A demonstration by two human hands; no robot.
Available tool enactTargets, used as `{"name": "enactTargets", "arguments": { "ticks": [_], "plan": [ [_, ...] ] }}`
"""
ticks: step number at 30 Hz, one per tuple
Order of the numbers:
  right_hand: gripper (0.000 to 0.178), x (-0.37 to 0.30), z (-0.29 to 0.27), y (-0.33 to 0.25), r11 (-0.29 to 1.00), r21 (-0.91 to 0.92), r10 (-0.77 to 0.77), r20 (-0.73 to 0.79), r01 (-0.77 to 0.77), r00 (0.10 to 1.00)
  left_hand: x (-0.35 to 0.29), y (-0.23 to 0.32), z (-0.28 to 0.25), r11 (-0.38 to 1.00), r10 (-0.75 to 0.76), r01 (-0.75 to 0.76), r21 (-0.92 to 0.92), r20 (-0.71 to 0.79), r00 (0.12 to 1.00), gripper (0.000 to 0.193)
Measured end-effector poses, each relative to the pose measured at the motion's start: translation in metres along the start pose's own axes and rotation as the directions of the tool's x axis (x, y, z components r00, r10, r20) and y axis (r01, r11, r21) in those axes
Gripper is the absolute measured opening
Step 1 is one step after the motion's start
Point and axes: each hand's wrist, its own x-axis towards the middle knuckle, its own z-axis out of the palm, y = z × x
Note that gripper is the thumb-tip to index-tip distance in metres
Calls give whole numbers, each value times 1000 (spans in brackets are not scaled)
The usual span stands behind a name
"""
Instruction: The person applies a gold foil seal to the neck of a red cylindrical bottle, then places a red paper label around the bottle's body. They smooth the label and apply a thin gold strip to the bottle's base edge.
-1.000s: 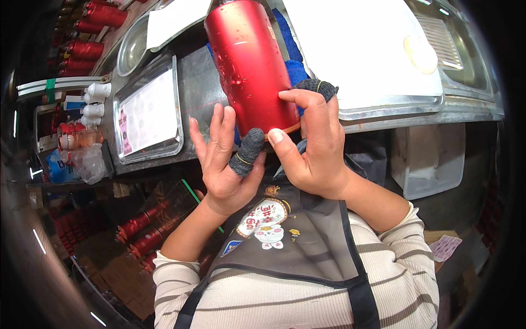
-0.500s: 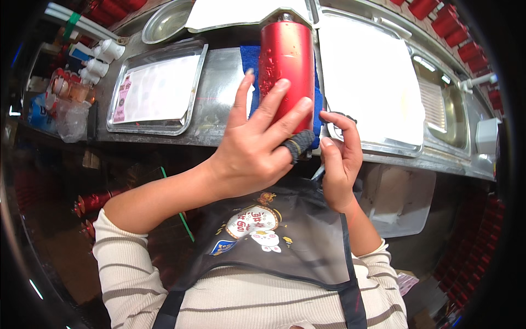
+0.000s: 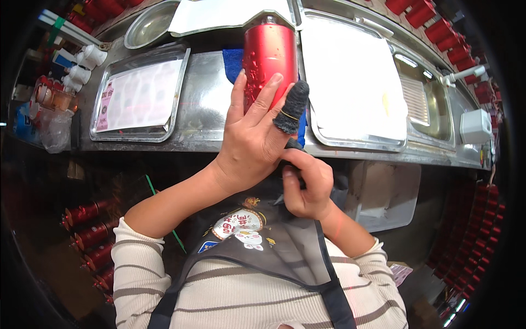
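A red metallic cylinder [image 3: 269, 55], with water drops on its side, lies on a blue cloth [image 3: 233, 66] at the counter's middle. My left hand [image 3: 249, 131] is open, its fingers spread over the cylinder's near part. One of its fingers wears a dark grey fabric finger cover [image 3: 293, 109] with a thin yellow band. A second grey piece shows below, around the left thumb. Just under it, my right hand [image 3: 311, 183] is closed, its index finger and thumb curled beside the left thumb. What the right fingertips hold is hidden.
Left of the cylinder stands a clear tray [image 3: 175, 123] holding a printed sheet [image 3: 145, 93]. To the right, a tray carries a large white sheet [image 3: 350, 77]. Beyond it are a sink [image 3: 441, 118] and a white jug [image 3: 475, 126]. A metal bowl [image 3: 150, 27] stands far left.
My right hand has moved left to the left thumb, its fingers curling in. The covered finger of my left hand has lifted and straightened. The whole view has shifted slightly.
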Motion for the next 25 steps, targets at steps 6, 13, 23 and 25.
{"name": "enactTargets", "arguments": {
  "ticks": [6, 13, 23, 25],
  "plan": [
    [33, -21, -4, 0, 958, 59, 284, -42, -282, 958, -22, -6, 5, 991, -125, 119, -58, -105, 987, 83],
    [35, -22, -3, 2, 956, 10, 292, -5, -292, 957, -60, -10, 16, 796, -469, 427, -429, 11, 883, 89],
    [33, -7, -5, -7, 992, -101, 71, -71, -78, 995, -55, -13, 18, 863, -375, 296, -410, -128, 918, 71],
    [34, -3, -8, -10, 986, -163, 49, 17, -45, 999, -52, -12, 20, 865, -377, 301, -402, -125, 918, 73]
  ]
}}
